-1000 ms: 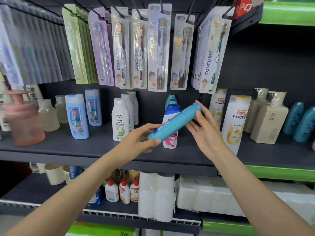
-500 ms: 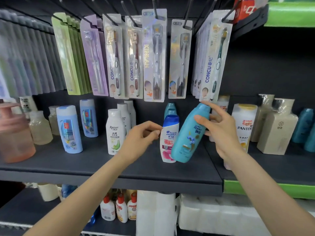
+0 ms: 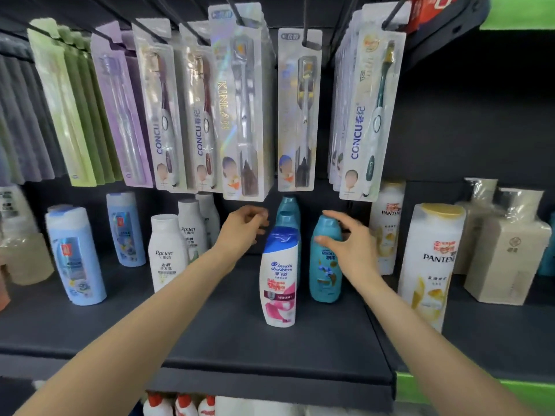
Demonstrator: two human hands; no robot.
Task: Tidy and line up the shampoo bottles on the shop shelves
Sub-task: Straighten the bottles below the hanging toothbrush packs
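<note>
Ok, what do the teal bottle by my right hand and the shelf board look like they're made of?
Teal bottle: looks like opaque moulded plastic, smooth with a soft sheen and a printed label. Shelf board: dark grey and matte with a rounded front edge; likely painted metal, though the look leaves that open.

On the shelf [image 3: 210, 340] stand three teal bottles [image 3: 325, 265], one blue-capped white bottle [image 3: 280, 274] in front of two of them, three white Rocien bottles [image 3: 166, 253], two pale blue bottles [image 3: 76, 256] and two Pantene bottles [image 3: 429, 259]. At the right stand two beige square bottles [image 3: 507, 253]. Two hands [image 3: 244, 229] reach in, and below the shelf edge show three red-capped bottle tops [image 3: 183, 402].
</note>
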